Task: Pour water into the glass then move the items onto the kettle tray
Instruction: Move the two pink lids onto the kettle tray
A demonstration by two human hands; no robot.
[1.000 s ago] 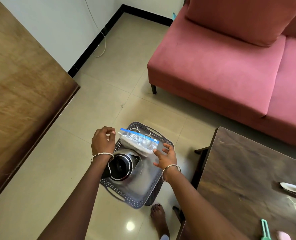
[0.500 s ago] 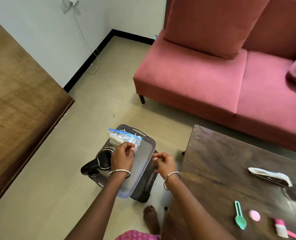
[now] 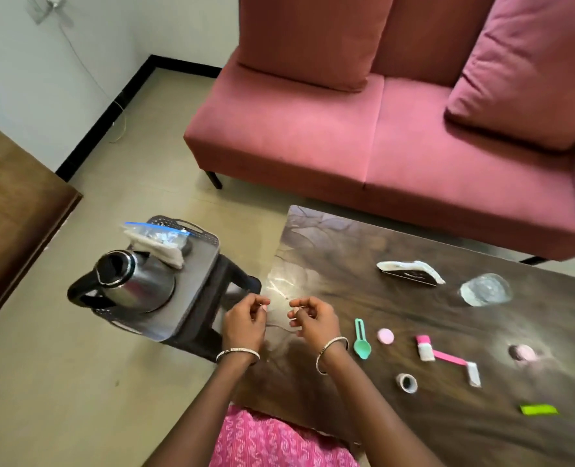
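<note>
Both hands, left hand (image 3: 245, 320) and right hand (image 3: 313, 316), empty at the table's (image 3: 363, 416) left edge; I'd take green spoon (image 3: 362, 340) next, pinching its handle.

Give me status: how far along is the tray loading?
Done: clear zip bag with blue seal sits on the grey kettle tray behind the steel kettle. In hand: nothing; left hand and right hand hover empty at the dark wooden table edge. Left: clear glass, green plastic spoon, pink round disc and other small items remain on the table.
</note>
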